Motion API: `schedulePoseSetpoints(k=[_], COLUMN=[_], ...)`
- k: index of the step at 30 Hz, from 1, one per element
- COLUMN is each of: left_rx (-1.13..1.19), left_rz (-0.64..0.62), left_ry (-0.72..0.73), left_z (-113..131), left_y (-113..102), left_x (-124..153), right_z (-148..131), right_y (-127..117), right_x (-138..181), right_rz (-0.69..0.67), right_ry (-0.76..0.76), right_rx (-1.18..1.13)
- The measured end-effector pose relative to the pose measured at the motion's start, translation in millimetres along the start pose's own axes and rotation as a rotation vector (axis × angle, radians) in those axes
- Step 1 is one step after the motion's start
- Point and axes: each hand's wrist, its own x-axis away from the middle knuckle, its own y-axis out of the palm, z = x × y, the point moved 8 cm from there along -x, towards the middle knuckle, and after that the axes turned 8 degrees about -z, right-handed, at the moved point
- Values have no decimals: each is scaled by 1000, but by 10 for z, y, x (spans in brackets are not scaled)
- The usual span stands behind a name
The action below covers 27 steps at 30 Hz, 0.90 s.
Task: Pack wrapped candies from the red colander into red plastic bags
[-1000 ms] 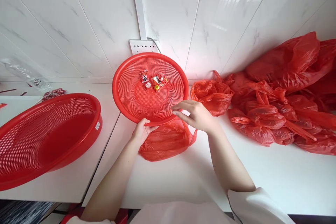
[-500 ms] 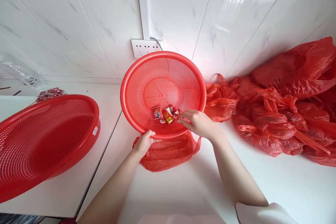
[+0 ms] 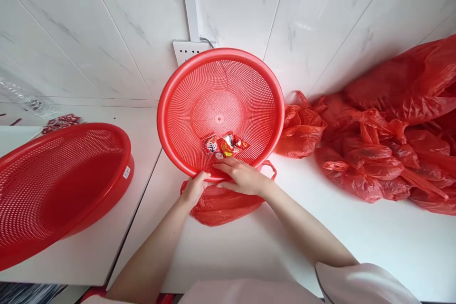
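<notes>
A round red mesh basket (image 3: 199, 80) is tipped up towards me over the white counter. My left hand (image 3: 194, 189) grips its near rim from below. My right hand (image 3: 242, 176) rests on the same near rim, fingers together and stretched left, just below a small heap of wrapped candies (image 3: 225, 145) lying at the basket's low side. Under both hands lies a red plastic bag (image 3: 221, 205), partly hidden by them and the basket.
A second, larger red mesh basket (image 3: 21, 175) sits on the left table, with a gap between the two tables. A pile of red plastic bags (image 3: 384, 133) fills the right side by the tiled wall. A wall socket (image 3: 185, 50) is behind the basket.
The basket has tipped up steeper and the candies slid from its far side to its near low side. My right hand moved from above the rim down onto it, beside the left hand.
</notes>
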Motion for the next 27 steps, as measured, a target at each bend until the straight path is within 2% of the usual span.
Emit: schedulePoseSetpoints(k=[2, 5, 10, 16, 21, 24, 27], left_rx=[40, 56, -9, 52, 56, 7, -74], left_rz=[-29, -26, 3, 2, -16, -32, -37], left_ry=[-22, -45, -2, 44, 24, -17, -26], left_z=[14, 23, -23, 18, 45, -19, -84], left_y=[7, 26, 77, 57, 26, 29, 45], left_x=[-3, 20, 49, 18, -1, 15, 55], right_z=[-27, 28, 178, 17, -39, 104, 181], right_y=[-53, -102, 58, 58, -27, -69, -130], right_x=[10, 12, -8, -6, 4, 17, 38], right_rz=[18, 80, 54, 11, 43, 143, 289], right_ry=[-16, 45, 187, 114, 65, 166, 238], right_rx=[-23, -14, 83, 104, 32, -59, 31])
